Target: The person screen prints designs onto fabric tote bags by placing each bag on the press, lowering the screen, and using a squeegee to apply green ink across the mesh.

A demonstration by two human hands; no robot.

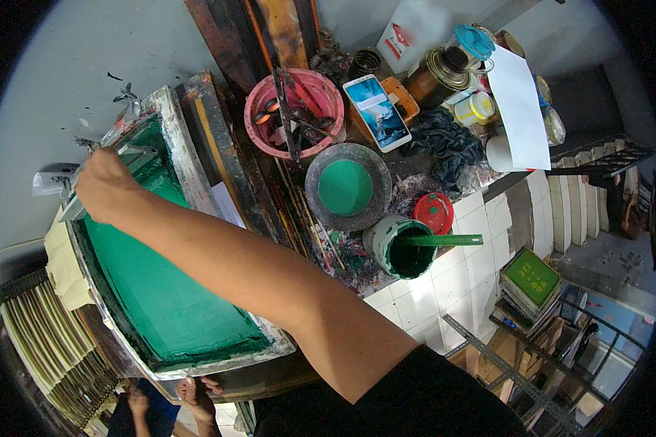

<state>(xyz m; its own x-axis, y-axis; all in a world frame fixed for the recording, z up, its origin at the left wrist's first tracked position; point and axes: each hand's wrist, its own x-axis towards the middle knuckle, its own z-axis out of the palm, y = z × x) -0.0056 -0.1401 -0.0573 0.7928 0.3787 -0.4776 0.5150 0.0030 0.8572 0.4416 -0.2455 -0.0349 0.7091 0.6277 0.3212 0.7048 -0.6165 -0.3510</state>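
My right arm reaches across a screen printing frame (273,342) whose mesh is covered with green ink (153,284). My right hand (108,186) is closed around a squeegee (135,156) at the frame's far left part. Its blade is mostly hidden by the hand. At the frame's near edge, low in the view, is what appears to be my left hand (192,397), its thumb and fingers against the rim. Part of it is cut off. Cream paper (67,266) sticks out from under the frame's left side.
Another person's hand (137,402) shows by a rack of sheets (44,342). Right of the frame stand a pink basin (328,87) of tools, a bowl (321,207) of green ink, an ink tub (375,244) with a green stick, and a phone (377,113). Stacked screens (530,277) lie beyond.
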